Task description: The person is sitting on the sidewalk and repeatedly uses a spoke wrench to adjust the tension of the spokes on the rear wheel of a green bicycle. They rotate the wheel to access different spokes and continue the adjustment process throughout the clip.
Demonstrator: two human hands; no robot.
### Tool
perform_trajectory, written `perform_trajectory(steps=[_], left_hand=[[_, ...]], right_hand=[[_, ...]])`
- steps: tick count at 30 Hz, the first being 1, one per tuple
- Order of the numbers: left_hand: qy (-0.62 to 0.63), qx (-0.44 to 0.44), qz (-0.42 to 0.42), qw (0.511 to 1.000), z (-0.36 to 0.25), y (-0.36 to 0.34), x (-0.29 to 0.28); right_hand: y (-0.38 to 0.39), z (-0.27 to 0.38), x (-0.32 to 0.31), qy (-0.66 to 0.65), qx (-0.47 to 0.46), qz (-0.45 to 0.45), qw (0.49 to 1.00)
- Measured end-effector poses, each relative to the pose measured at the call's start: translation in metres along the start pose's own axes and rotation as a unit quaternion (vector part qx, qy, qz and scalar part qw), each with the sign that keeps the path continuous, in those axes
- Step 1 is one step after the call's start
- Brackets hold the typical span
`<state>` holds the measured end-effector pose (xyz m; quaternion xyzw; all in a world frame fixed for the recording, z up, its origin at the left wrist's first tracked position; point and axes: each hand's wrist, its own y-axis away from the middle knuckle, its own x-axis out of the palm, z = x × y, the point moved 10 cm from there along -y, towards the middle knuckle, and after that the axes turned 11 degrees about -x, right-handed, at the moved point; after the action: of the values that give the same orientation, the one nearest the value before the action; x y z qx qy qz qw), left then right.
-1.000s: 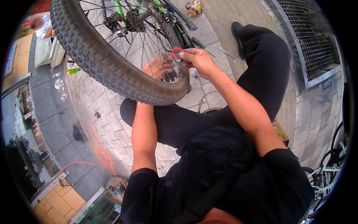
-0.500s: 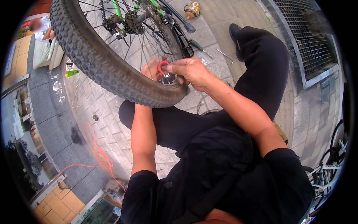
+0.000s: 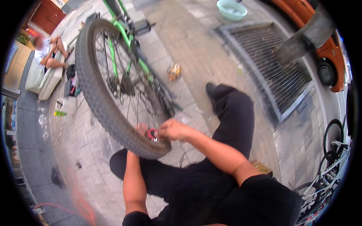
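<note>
A knobby bicycle wheel (image 3: pixel 97 98) on a green-framed bike (image 3: pixel 115 56) stands tilted before me, its lower end close to my lap. My right hand (image 3: pixel 174 130) reaches in from the right, thumb and fingers pinched on a small red spoke wrench (image 3: pixel 152 133) at the spokes beside the rim. Close by, my left hand (image 3: pixel 141 129) is on the wheel's other side. The tyre and spokes cover most of it, so its fingers do not show clearly. The rear sprockets (image 3: pixel 126 87) sit at the hub.
A tree trunk (image 3: pixel 307 39) rises from a metal grate (image 3: pixel 269 56) at the right. Beyond are a pale green basin (image 3: pixel 231 10) and an orange car (image 3: pixel 332 56). A person (image 3: pixel 47 52) sits at the far left. Parked bicycles (image 3: pixel 326 171) stand at right; an orange cord (image 3: pixel 81 205) lies at left.
My view has swung up and outward, so more of the bike, the basin and the car show. Both hands stay at the spokes, the right one still pinching the red spoke wrench.
</note>
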<state>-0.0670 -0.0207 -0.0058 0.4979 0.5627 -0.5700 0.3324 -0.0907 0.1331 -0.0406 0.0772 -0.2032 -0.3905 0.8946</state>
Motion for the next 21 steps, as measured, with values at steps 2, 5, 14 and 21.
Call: perform_trajectory(steps=[2, 5, 14, 21], left_hand=[[0.075, -0.119, 0.082, 0.987, 0.023, -0.001, 0.034], [0.343, -0.331, 0.208, 0.855, 0.049, 0.012, 0.078], [0.791, -0.363, 0.275, 0.409, -0.042, 0.007, 0.014], [0.741, -0.353, 0.343, 0.457, -0.029, 0.013, 0.027]], right_hand=[[0.003, 0.004, -0.005, -0.004, -0.002, -0.012, 1.000], [0.005, -0.004, -0.006, -0.038, 0.003, -0.012, 0.999], [0.020, -0.019, 0.020, -0.241, 0.041, -0.044, 0.969], [0.013, -0.021, 0.022, -0.243, 0.034, 0.002, 0.969]])
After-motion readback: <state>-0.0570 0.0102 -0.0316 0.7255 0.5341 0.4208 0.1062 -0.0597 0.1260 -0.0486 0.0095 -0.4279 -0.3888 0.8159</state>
